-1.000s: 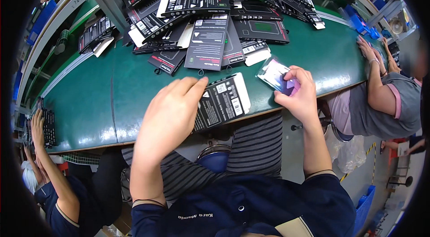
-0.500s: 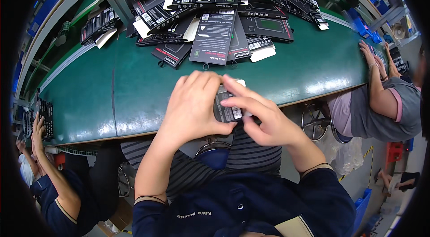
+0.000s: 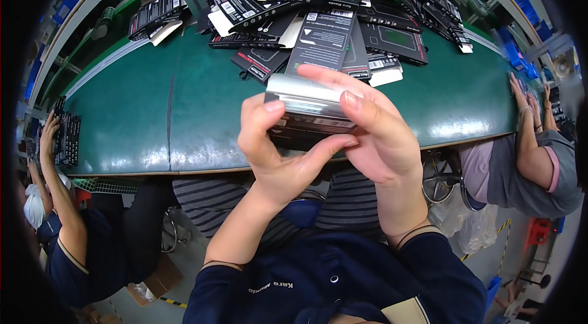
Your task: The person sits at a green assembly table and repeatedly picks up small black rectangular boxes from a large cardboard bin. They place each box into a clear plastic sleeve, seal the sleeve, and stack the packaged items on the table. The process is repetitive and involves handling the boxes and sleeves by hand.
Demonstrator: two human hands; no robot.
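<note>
While the left hand (image 3: 274,158) and right hand (image 3: 387,134) clasp the black printed carton (image 3: 305,124) between them above the green table's (image 3: 214,122) near side, it looks light, stiff but crushable; its long edges seem the safest hold.

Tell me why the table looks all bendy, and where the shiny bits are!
In the head view, the fisheye lens curves the edge of the table, with black around the picture's corners; in that same head view, white glare shows on its left and right parts, and the held box gleams on top but looks dark below.
</note>
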